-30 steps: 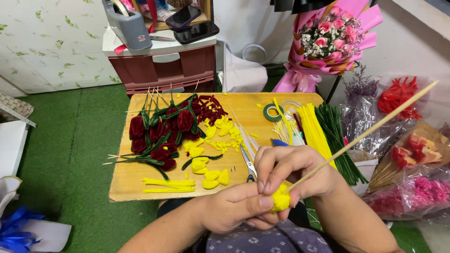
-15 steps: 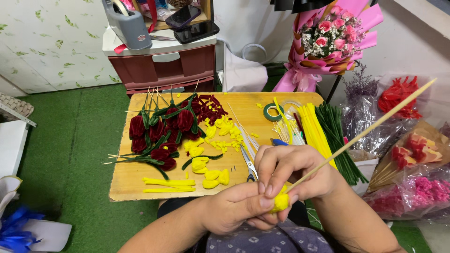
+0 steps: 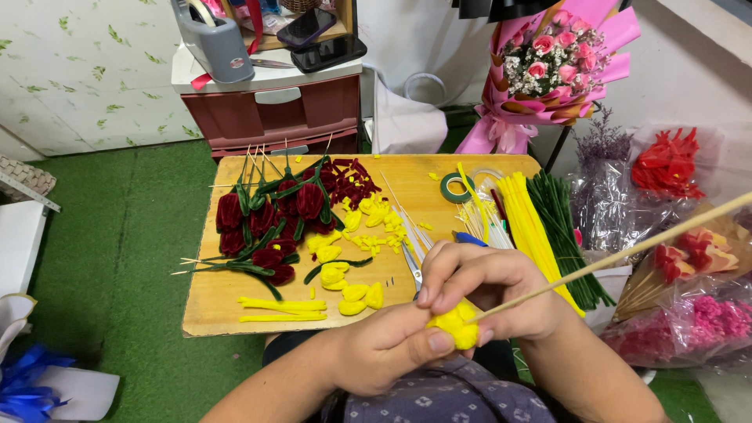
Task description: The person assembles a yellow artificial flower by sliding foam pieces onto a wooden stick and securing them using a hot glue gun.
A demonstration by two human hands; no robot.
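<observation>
Both hands [image 3: 439,313] unmoved on yellow bud [image 3: 456,327]

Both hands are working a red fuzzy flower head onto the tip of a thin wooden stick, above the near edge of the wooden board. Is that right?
Not quite: the colour is wrong. The head view shows the left hand and right hand pinching a yellow fuzzy flower head on the tip of the thin wooden stick, by the near edge of the wooden board. The dark red flowers lie finished on the board.
</observation>
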